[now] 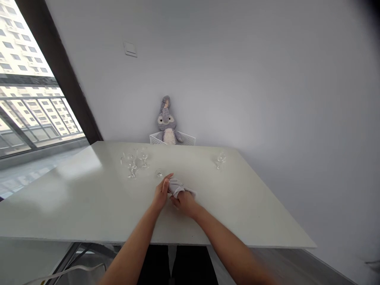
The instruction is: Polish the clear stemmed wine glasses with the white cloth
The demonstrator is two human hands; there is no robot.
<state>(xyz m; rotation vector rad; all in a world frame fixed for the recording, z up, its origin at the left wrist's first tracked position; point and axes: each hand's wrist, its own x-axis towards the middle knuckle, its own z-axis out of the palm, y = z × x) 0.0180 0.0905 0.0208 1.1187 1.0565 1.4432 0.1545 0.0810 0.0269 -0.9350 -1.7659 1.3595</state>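
My left hand (162, 192) is closed around a stemmed glass, whose clear foot (159, 173) pokes out to the far left of the fingers. A light grey cloth (177, 186) wraps the rest of the glass and hides its bowl. My right hand (184, 202) is closed on the cloth, with its fingertips partly tucked into the folds. Both hands are close together, low over the middle of the white table (118, 213). Beyond them on the left stand two clear stemmed glasses, a nearer glass (131, 164) and a farther glass (143, 156).
Another stemmed glass (221, 158) is at the back right of the table. Behind the far edge, a grey plush toy (168, 122) sits in a white perforated basket (189, 139) against the wall. A window with a railing (35, 107) is on the left.
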